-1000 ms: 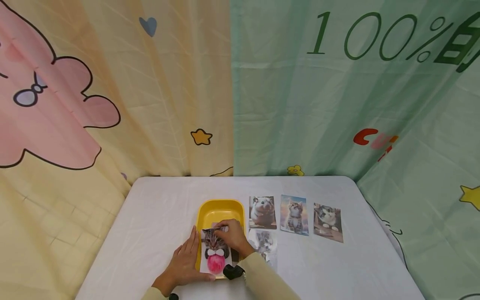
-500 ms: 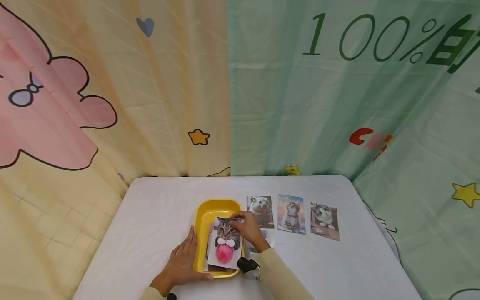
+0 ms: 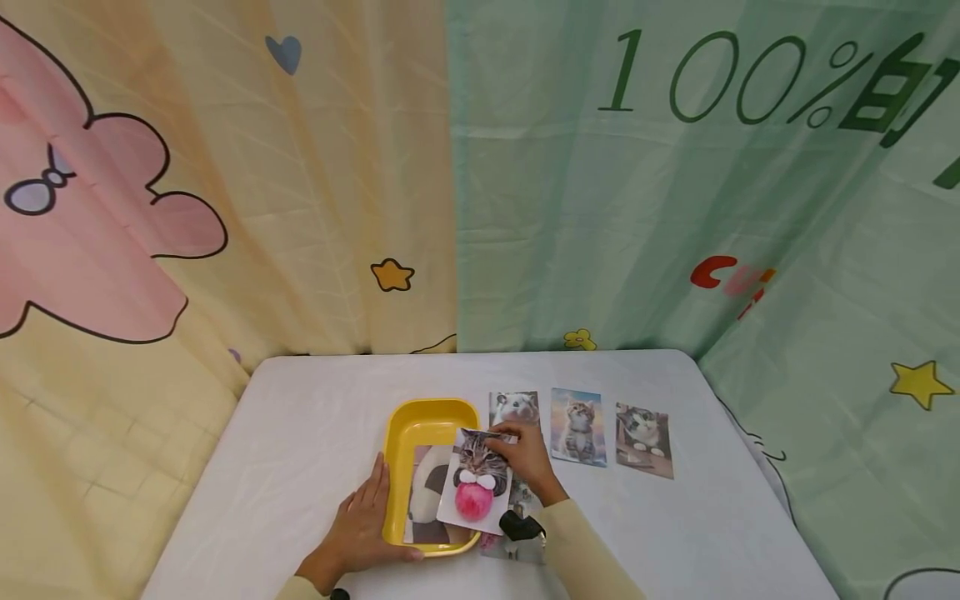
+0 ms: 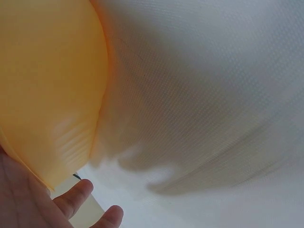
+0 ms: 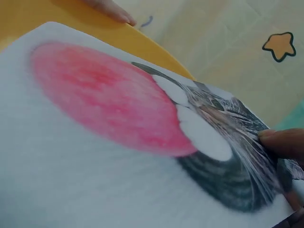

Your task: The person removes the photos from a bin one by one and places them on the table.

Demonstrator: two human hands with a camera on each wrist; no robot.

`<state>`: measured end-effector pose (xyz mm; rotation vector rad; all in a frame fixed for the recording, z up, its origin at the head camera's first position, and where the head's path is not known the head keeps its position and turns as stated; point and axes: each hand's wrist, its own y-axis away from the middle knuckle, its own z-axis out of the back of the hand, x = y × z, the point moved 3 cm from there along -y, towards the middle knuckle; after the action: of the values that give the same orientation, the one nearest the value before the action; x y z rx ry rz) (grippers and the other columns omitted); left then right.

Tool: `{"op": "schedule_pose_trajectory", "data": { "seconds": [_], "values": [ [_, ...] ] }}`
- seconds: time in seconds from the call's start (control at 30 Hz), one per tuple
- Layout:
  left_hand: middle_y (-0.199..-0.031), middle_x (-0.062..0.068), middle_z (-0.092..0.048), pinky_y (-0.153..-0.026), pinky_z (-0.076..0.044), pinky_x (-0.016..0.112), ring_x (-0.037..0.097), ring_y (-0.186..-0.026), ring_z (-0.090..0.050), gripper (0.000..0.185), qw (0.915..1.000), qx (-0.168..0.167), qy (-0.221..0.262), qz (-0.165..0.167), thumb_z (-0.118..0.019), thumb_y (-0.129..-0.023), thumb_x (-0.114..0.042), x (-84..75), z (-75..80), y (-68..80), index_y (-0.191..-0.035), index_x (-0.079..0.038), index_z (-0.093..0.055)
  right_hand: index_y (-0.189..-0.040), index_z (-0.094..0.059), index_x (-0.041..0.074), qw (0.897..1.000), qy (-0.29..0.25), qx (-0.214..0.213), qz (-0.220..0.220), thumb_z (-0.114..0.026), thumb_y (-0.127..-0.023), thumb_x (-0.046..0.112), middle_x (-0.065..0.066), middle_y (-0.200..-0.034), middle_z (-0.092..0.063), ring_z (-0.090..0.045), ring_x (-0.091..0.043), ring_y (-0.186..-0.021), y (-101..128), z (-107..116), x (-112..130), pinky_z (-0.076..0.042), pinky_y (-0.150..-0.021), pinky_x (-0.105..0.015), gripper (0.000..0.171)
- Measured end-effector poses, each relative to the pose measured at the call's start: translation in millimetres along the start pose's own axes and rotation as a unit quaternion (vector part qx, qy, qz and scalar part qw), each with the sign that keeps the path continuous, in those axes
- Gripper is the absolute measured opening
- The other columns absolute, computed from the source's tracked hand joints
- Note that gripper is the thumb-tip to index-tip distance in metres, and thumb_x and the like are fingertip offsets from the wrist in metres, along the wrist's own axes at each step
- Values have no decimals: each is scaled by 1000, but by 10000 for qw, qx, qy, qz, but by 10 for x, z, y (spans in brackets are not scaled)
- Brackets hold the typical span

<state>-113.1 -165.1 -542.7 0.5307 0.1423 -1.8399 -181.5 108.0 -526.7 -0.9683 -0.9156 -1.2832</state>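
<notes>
My right hand (image 3: 519, 448) pinches the top edge of a cat photo (image 3: 476, 487) with a pink ball, held tilted over the right rim of the yellow tray (image 3: 431, 410). Up close, the cat photo (image 5: 118, 142) fills the right wrist view, with my fingertips (image 5: 282, 142) on its far edge. Another photo (image 3: 426, 496) lies inside the tray. My left hand (image 3: 366, 523) rests with straight fingers along the tray's left wall, thumb along its near edge. In the left wrist view the palm (image 4: 28, 204) sits against the tray wall (image 4: 47, 85).
Three animal photos (image 3: 516, 407) (image 3: 577, 425) (image 3: 643, 437) lie in a row on the white tablecloth (image 3: 315, 417) right of the tray. One more photo (image 3: 517, 546) lies under my right wrist. Printed curtains hang close behind and beside the table.
My right hand has lifted the cat photo out of the tray and carried it rightward over the rim, uncovering the photo beneath. The left hand has stayed against the tray.
</notes>
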Motion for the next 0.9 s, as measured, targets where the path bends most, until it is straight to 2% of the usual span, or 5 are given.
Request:
{"op": "schedule_pose_trajectory", "data": {
  "seconds": [0.2,0.43,0.67,0.9],
  "values": [
    [-160,22,0,-104,-29,61,37,-142,-21,146,9999,112,38,88,-67,-54,-84,21,-25,-15,-151,7,-7,-99,-73,1,9989,-309,-101,-340,-74,-85,13,-15,-106,-68,-57,-17,-77,54,204,-87,-49,-58,-27,18],
    [-160,22,3,-105,-27,61,37,-143,-19,146,9997,207,81,143,-67,-54,-84,26,-22,-24,-151,7,-5,-99,-73,2,9943,-581,-498,-739,-74,-84,10,-10,-106,-67,-59,-14,-87,103,524,-253,-48,-65,-26,17],
    [-160,22,4,-105,-27,61,37,-143,-19,147,9995,244,102,149,-67,-54,-84,18,-13,-16,-151,7,-5,-100,-73,0,9915,-476,-802,-910,-77,-81,9,-14,-109,-66,-58,-14,-84,178,875,-346,-49,-63,-24,21],
    [-160,22,4,-105,-28,61,37,-143,-19,146,9996,238,77,118,-66,-55,-84,21,-12,-17,-151,7,-5,-105,-72,0,9871,-83,-927,-1305,-75,-84,11,-15,-113,-64,-54,-21,-99,341,1168,-570,-47,-69,-24,24]
  ]
}}
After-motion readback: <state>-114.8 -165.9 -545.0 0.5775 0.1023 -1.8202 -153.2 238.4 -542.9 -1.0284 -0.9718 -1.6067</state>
